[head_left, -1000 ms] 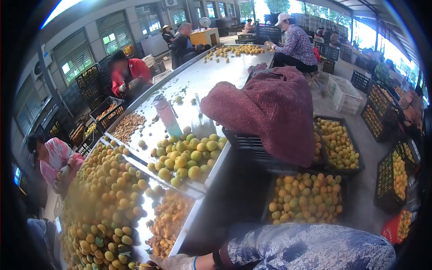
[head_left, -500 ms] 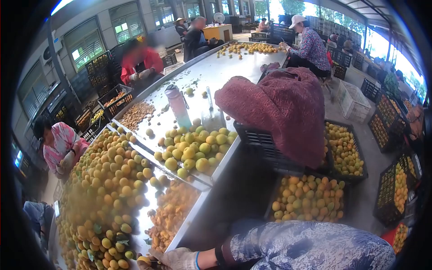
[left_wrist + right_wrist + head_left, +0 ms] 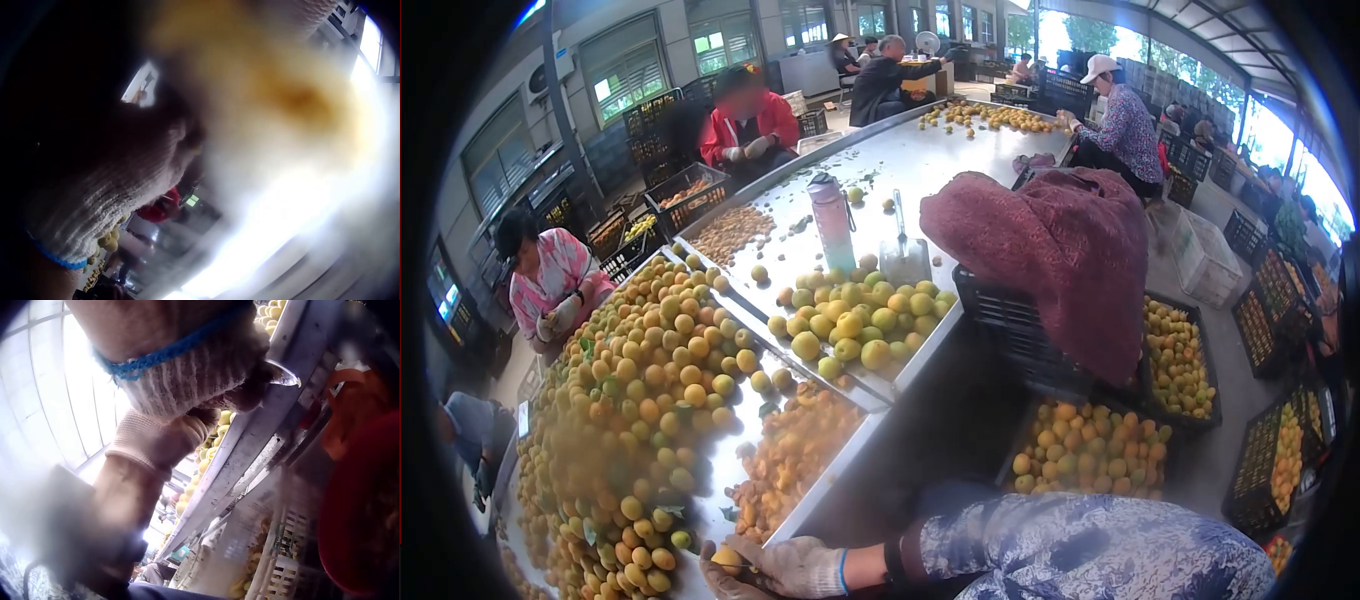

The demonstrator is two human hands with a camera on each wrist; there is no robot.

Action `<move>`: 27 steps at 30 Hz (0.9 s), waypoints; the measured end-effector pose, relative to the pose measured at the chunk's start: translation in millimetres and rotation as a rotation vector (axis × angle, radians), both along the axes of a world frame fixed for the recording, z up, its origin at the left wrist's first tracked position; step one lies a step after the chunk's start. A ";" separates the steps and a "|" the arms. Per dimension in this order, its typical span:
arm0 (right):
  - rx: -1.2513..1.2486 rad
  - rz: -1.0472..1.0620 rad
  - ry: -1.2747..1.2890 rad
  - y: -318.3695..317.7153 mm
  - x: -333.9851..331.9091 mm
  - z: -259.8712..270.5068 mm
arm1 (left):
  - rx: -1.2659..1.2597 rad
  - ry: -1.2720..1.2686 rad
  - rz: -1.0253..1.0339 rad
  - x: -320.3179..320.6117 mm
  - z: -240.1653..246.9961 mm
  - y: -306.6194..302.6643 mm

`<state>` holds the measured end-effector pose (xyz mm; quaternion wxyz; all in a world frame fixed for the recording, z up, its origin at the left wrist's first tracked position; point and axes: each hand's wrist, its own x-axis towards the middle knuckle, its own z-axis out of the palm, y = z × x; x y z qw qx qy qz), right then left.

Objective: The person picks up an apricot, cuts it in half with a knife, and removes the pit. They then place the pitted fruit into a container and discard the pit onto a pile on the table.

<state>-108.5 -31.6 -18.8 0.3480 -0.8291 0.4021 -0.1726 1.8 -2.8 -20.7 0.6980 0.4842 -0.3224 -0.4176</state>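
At the bottom of the head view, an apricot (image 3: 725, 559) sits between my two gloved hands at the metal table's near edge. My left hand (image 3: 728, 585) holds it, mostly cut off by the frame. My right hand (image 3: 798, 568), in a white knit glove with a blue cuff, is up against it. In the right wrist view a shiny metal blade (image 3: 284, 375), like a small knife's, juts from my right hand's curled fingers. A blurred yellow-orange shape fills much of the left wrist view. Torn apricot pieces (image 3: 785, 450) lie just beyond my hands.
Whole apricots (image 3: 650, 380) cover the table's left side; greener ones (image 3: 870, 320) fill a divided section near a bottle (image 3: 832, 225) and a metal scoop (image 3: 905, 255). A maroon cloth (image 3: 1050, 260) drapes a black crate. Apricot crates (image 3: 1090, 450) stand at right. Several people sit around the table.
The head view has shifted, so the table appears further right. My hands show more fully now, with the apricot visible between them. A person at the back has stretched out an arm.
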 end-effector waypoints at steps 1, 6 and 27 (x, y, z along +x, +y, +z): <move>-0.025 -0.008 0.007 1.4 1.2 -1.5 | 0.000 -0.001 0.002 1.6 -4.6 -1.1; 0.000 0.010 0.020 -3.2 -8.4 14.1 | 0.004 -0.216 0.034 11.2 -15.9 -4.2; 0.042 -0.070 -0.185 -19.0 -36.7 34.8 | 0.011 -0.748 -0.181 -0.1 13.4 4.2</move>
